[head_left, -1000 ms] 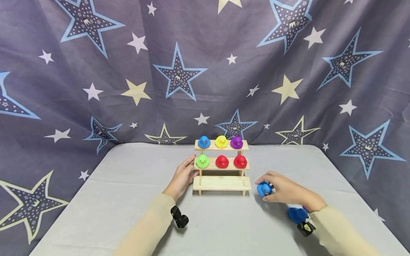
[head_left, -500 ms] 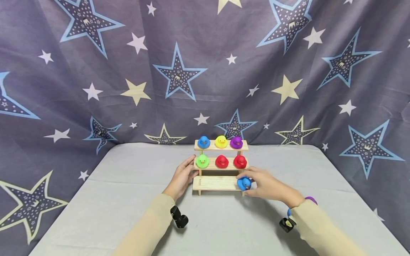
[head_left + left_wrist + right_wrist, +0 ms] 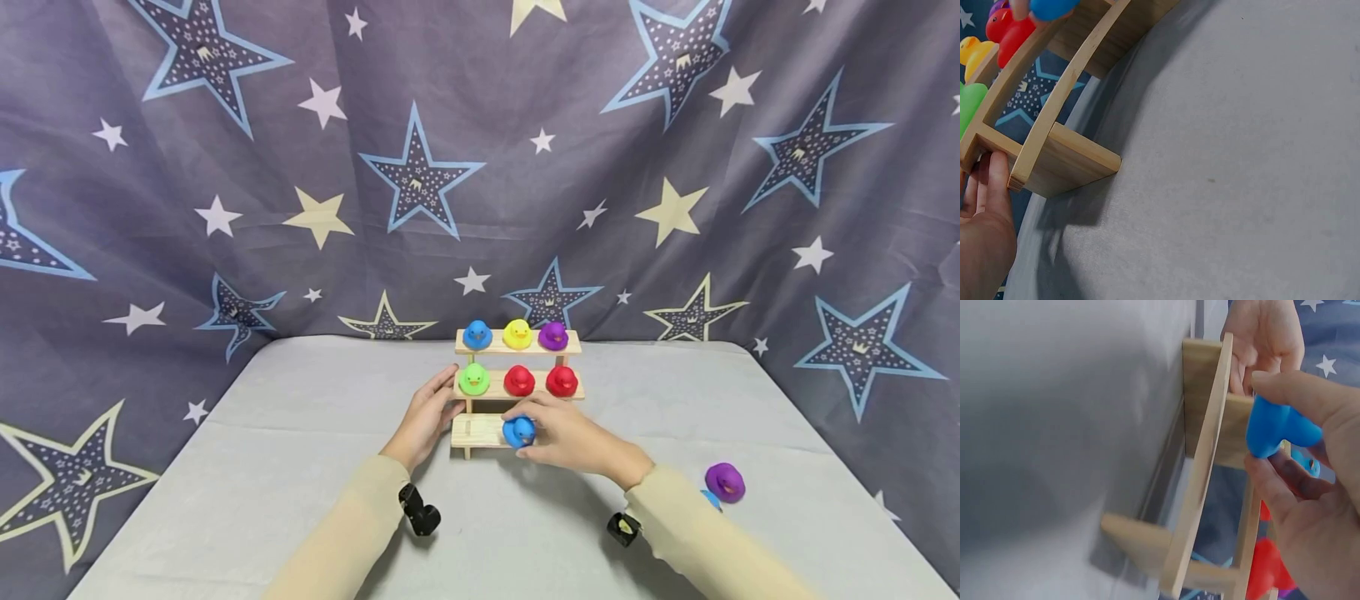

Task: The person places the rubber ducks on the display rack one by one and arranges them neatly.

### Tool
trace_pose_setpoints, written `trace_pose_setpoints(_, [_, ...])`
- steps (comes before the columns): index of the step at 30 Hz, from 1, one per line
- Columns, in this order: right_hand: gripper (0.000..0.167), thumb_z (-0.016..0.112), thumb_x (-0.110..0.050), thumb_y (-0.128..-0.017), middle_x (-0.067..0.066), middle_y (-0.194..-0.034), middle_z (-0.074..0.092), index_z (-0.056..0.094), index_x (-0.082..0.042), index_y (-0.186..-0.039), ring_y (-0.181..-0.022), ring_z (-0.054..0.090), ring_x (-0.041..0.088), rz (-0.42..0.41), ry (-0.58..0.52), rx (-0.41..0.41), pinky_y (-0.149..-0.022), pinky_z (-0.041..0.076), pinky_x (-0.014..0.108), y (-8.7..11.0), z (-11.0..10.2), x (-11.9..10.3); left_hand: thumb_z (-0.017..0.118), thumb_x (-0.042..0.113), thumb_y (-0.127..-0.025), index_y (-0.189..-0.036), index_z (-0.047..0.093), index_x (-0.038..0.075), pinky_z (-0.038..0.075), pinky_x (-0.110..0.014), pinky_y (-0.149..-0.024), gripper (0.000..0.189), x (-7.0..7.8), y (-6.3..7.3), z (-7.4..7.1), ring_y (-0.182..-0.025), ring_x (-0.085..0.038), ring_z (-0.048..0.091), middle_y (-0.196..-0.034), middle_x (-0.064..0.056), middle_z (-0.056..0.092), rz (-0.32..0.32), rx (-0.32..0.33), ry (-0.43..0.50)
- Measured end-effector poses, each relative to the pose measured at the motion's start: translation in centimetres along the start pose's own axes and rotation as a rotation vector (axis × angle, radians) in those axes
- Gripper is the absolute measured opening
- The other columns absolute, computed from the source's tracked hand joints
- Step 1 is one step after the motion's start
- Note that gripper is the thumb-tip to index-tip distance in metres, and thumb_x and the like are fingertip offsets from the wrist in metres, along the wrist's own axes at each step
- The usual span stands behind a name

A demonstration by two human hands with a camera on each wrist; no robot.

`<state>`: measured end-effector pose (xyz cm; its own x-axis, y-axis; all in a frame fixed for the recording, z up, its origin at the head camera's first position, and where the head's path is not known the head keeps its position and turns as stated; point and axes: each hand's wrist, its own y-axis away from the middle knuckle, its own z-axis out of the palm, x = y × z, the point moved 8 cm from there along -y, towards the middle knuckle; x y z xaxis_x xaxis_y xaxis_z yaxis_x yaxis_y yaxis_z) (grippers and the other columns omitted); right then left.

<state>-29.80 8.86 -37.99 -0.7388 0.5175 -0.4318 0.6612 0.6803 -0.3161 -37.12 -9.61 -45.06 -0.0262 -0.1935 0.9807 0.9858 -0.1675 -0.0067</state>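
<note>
A three-tier wooden stand [image 3: 480, 430] holds rubber ducks on its two upper steps. My right hand [image 3: 566, 433] pinches a blue rubber duck [image 3: 519, 432] between thumb and fingers, over the middle of the bottom step. In the right wrist view a gap shows between this blue duck [image 3: 1266, 428] and the bottom board. My left hand [image 3: 425, 417] touches the stand's left end, its fingers [image 3: 999, 181] fairly straight against the side. The right part of the bottom step is hidden by my right hand.
Blue [image 3: 477, 334], yellow [image 3: 517, 333] and purple [image 3: 553, 335] ducks stand on the top step. Green [image 3: 474, 379] and two red ducks [image 3: 520, 380] occupy the middle one. A purple duck [image 3: 725, 482] and a partly hidden blue duck [image 3: 711, 499] lie right of my right arm.
My right hand has carried the blue duck leftward from the table beside the stand to above the bottom step's middle. My left hand has stayed put. The loose purple duck has come into view.
</note>
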Motion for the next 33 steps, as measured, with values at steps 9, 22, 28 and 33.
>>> trace_pose_setpoints(9, [0.047,0.081,-0.020,-0.085,0.007,-0.121,0.062,0.066,-0.008,-0.127,-0.104,0.060,0.019,0.059,-0.014,-0.007,-0.092,0.057,0.035,-2.0,2.1,-0.9,0.042,0.006,-0.100,-0.158,0.027,0.004,0.041,-0.035,-0.114,0.060,0.3,0.1,0.3,-0.141,-0.029,0.039,-0.158,-0.015,0.032,0.014,-0.023,-0.012])
trace_pose_setpoints(22, [0.049,0.083,-0.015,-0.082,0.008,-0.119,0.060,0.064,-0.002,-0.125,-0.094,0.057,0.015,0.092,-0.079,0.115,-0.081,0.056,0.026,-3.6,4.2,-0.6,0.040,0.007,-0.103,-0.158,0.026,0.004,0.042,-0.033,-0.112,0.058,0.2,0.2,0.1,-0.141,-0.029,0.039,-0.158,-0.014,0.032,-0.003,-0.023,-0.004])
trace_pose_setpoints(28, [0.050,0.083,-0.012,-0.082,0.009,-0.120,0.060,0.062,-0.002,-0.126,-0.100,0.059,0.016,0.114,-0.077,0.143,-0.089,0.057,0.032,-3.8,4.5,-0.8,0.041,0.006,-0.102,-0.158,0.026,0.004,0.042,-0.035,-0.113,0.058,0.1,0.2,0.1,-0.141,-0.031,0.039,-0.159,-0.016,0.032,-0.006,-0.028,-0.004])
trace_pose_setpoints(33, [0.050,0.083,-0.011,-0.082,0.009,-0.120,0.060,0.062,-0.002,-0.127,-0.105,0.060,0.019,0.142,-0.076,0.162,-0.095,0.056,0.036,-3.8,4.7,-0.7,0.041,0.006,-0.103,-0.158,0.028,0.005,0.043,-0.032,-0.111,0.057,0.0,0.2,0.1,-0.139,-0.029,0.042,-0.158,-0.014,0.034,-0.011,-0.017,0.002])
